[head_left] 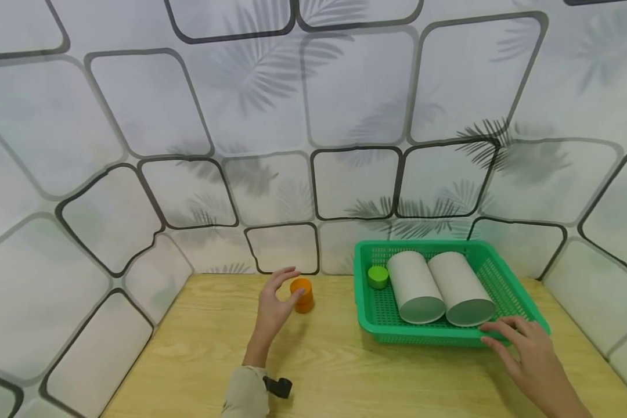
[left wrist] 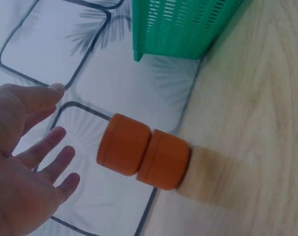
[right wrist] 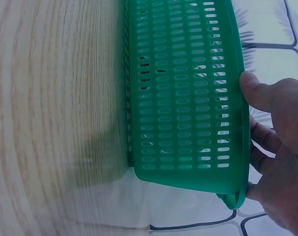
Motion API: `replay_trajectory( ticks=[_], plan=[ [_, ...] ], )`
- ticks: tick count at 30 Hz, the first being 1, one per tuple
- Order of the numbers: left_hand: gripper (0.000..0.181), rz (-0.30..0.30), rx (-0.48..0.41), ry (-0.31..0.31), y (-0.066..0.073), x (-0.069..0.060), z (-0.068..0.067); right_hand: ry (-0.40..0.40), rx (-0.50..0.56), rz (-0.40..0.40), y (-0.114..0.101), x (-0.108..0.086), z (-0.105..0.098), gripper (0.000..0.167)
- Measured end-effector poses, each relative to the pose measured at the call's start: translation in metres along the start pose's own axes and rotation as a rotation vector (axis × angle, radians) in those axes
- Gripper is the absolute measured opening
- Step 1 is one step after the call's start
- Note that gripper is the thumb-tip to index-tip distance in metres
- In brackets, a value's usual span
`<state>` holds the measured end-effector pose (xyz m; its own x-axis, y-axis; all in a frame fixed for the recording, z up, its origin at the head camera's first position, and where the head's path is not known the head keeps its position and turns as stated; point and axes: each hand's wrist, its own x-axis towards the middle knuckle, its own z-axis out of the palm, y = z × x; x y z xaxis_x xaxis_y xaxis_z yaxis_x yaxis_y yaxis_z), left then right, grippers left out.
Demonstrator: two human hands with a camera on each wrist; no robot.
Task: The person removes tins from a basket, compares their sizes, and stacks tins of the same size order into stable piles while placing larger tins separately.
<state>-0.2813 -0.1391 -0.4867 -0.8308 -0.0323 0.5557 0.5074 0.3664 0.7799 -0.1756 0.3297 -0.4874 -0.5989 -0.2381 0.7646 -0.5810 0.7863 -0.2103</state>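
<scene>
Two small orange cups (head_left: 303,297) are stacked upright on the table, and in the left wrist view the orange stack (left wrist: 143,152) shows a seam between its halves. Beside it my left hand (head_left: 273,305) is held with thumb and fingers spread; the left wrist view shows a gap between this hand (left wrist: 28,162) and the cups. My right hand (head_left: 533,354) holds the front right rim of a green plastic basket (head_left: 423,337). In the right wrist view, the thumb of that hand (right wrist: 282,142) is on the rim and the fingers are behind it.
Inside the basket lie two white cylinders (head_left: 415,287) side by side, with a small light-green cup (head_left: 378,277) to their left. The wooden table (head_left: 188,342) meets a patterned wall covering (head_left: 355,186) at the back and sides.
</scene>
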Motion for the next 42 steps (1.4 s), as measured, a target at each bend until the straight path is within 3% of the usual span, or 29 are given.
replay_trajectory(
  ticks=[7,13,15,17,24,31,36,42],
  plan=[
    [0.033,0.085,0.001,-0.052,0.018,0.001,0.003,-0.024,-0.002,-0.006,0.0,0.001,-0.002,0.02],
    [0.031,0.181,0.001,-0.107,0.03,0.005,0.022,-0.009,-0.009,-0.012,0.002,0.003,-0.006,0.036],
    [0.031,0.204,0.004,-0.112,0.034,0.005,0.029,-0.01,-0.003,-0.014,0.002,0.003,-0.006,0.022],
    [0.031,0.213,0.003,-0.117,0.038,0.005,0.035,-0.015,-0.003,-0.012,0.002,0.002,-0.005,0.017],
    [0.029,0.193,0.025,-0.174,0.053,0.013,0.054,-0.022,-0.016,0.004,0.0,0.001,-0.006,0.038],
    [0.027,0.193,0.029,-0.234,0.063,0.021,0.076,-0.014,-0.017,0.005,0.001,0.001,-0.005,0.04],
    [0.026,0.183,0.052,-0.286,0.069,0.026,0.089,-0.011,-0.016,0.005,0.001,0.001,-0.003,0.039],
    [0.028,0.221,0.111,-0.34,0.072,0.031,0.099,-0.004,-0.003,0.0,0.001,-0.001,0.0,0.024]
  ],
)
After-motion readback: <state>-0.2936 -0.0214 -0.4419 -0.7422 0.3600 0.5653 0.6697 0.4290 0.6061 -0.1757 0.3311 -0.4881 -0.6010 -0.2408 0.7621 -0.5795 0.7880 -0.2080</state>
